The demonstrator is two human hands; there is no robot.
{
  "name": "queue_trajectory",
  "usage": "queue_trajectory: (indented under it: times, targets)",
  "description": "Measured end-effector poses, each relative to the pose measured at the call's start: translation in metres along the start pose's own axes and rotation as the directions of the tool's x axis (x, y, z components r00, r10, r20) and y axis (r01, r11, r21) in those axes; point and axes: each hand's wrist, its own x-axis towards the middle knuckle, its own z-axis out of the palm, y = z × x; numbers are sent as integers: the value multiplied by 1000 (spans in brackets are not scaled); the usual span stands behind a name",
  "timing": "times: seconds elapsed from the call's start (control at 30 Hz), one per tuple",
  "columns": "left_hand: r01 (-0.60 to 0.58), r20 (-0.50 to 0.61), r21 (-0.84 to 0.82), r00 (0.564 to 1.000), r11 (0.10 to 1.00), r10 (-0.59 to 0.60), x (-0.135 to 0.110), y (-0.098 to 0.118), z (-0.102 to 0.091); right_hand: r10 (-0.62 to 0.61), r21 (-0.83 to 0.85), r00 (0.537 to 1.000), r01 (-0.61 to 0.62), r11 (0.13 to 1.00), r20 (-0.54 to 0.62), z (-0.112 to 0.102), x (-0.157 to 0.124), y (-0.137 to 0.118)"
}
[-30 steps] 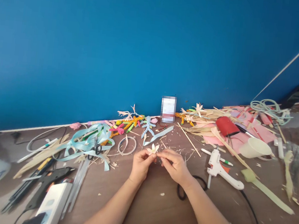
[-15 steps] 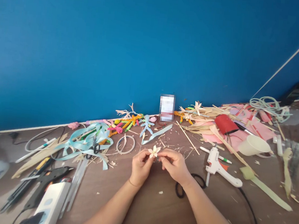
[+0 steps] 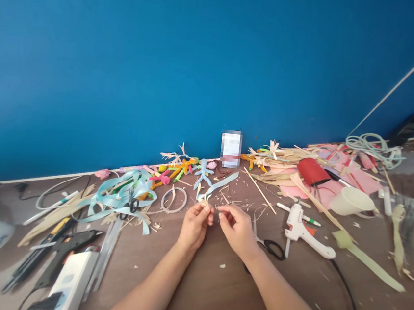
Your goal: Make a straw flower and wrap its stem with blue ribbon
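Both my hands are raised just over the brown table [image 3: 214, 294], close together near its middle. My left hand [image 3: 194, 225] is closed, pinching a small pale straw flower [image 3: 204, 199] whose petals stick out above the fingertips. My right hand [image 3: 236, 227] sits just to the right of it, fingers curled in a pinch near the flower; what it holds is too small to make out. Black-handled scissors [image 3: 269, 245] lie on the table right behind my right wrist.
A white glue gun [image 3: 302, 229] and a white cup [image 3: 350, 202] lie to the right. Light-blue ribbon [image 3: 121, 195], a black glue gun [image 3: 67, 246] and a white power strip [image 3: 71, 279] lie left. Coloured pipe-cleaner figures [image 3: 183, 170] and straw scraps [image 3: 284, 158] line the blue wall.
The flower has turned in my left hand, so less of its face shows. My right hand has pulled slightly away from it, uncovering the scissors behind the wrist.
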Motion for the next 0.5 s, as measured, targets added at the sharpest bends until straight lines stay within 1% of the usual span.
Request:
queue_trajectory:
  times: [0.1, 0.2, 0.27, 0.33, 0.4, 0.5]
  targets:
    - [21, 6, 24, 1000, 1000, -21, -1, -2, -1, 50, 109, 999, -50, 993, 5, 2, 1, -1]
    - [56, -16, -6, 998, 998, -56, -1, -4, -1, 180, 243, 983, -179, 953, 21, 3, 4, 1]
    - [78, -27, -46, 996, 996, -79, -1, -5, 0, 290, 341, 953, -303, 890, 90, 3, 6, 2]
    - [91, -7, -66, 996, 994, -92, -1, -6, 0, 350, 437, 913, -408, 802, 209, 3, 8, 0]
    - [93, 25, -63, 996, 994, -91, -1, -6, 0, 360, 509, 883, -469, 722, 301, 1, 9, -2]
    - [55, 67, -13, 996, 998, -54, 0, -6, -1, 352, 566, 869, -495, 660, 349, -1, 10, -4]
